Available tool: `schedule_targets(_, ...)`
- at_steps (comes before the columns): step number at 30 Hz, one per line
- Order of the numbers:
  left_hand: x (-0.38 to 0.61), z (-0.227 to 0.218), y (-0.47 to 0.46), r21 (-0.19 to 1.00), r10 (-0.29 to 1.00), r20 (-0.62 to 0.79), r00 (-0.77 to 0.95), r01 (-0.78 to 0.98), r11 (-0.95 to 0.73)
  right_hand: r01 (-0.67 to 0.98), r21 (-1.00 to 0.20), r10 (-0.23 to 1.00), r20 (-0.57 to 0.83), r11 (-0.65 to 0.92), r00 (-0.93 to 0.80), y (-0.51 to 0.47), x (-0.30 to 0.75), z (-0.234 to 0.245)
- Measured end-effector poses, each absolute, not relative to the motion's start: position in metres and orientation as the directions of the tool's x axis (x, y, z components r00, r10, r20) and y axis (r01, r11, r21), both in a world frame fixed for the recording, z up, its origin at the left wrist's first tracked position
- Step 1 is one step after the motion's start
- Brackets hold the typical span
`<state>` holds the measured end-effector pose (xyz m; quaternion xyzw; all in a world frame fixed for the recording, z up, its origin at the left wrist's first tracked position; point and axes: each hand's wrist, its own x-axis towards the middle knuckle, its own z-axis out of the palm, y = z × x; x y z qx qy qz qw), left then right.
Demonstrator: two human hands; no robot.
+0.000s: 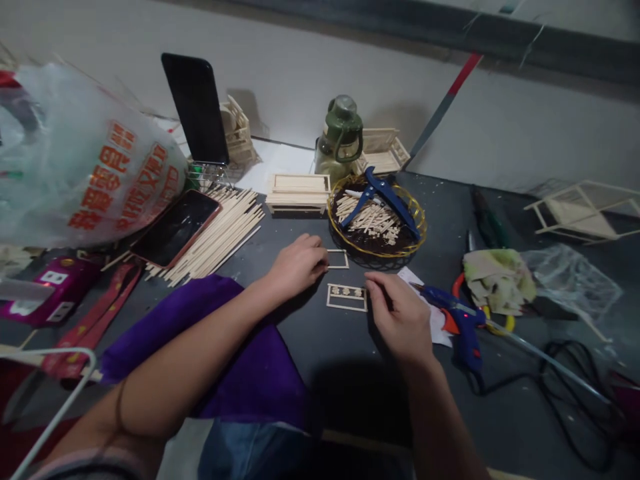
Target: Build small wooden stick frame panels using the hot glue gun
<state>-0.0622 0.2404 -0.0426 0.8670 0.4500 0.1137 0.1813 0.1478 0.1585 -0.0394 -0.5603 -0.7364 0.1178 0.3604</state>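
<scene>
My left hand (303,262) is closed, fingers curled down at the left end of a small plain stick frame (347,259), whose left end they hide. Just below it, a second stick frame (346,309) lies on the dark table, with a row of three small flower-like pieces (343,292) inside its upper part. My right hand (400,313) has thumb and forefinger pinched together at this frame's upper right corner. Beside the right hand, a blue glue gun (463,323) rests on a white paper (411,279), a small light glowing on its body.
A yellow-rimmed basket (423,243) holds short stick pieces and blue cutters (357,210). Behind are a green lantern-like bottle (344,130) and a miniature stick bench (299,193). Long sticks (220,230), phone (177,227), plastic bag (90,160) lie left; cloth (499,280), black cord (565,400) right.
</scene>
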Motion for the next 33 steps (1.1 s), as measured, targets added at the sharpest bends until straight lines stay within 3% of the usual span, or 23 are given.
schedule_targets(7,-0.068,-0.04,0.24,0.458,0.864,0.087,0.496,0.751,-0.476,0.798,-0.549,0.926,0.375,0.25,-0.032,0.155,0.161,-0.037)
schedule_targets(10,-0.063,-0.034,0.233,0.536,0.827,0.119,0.55,0.665,-0.52,0.797,-0.561,0.956,0.284,0.222,-0.066,0.155,0.164,-0.037)
schedule_targets(16,-0.055,-0.028,0.226,0.657,0.752,0.026,0.658,0.556,-0.509,0.783,-0.59,0.978,0.168,0.197,-0.12,0.154,0.16,-0.038)
schedule_targets(25,-0.055,-0.033,0.222,0.689,0.754,-0.015,0.657,0.553,-0.468,0.775,-0.604,0.98,0.066,0.187,-0.185,0.155,0.154,-0.046)
schedule_targets(33,-0.053,-0.037,0.22,0.708,0.769,-0.028,0.638,0.556,-0.435,0.774,-0.593,0.974,0.101,0.221,-0.201,0.155,0.154,-0.05)
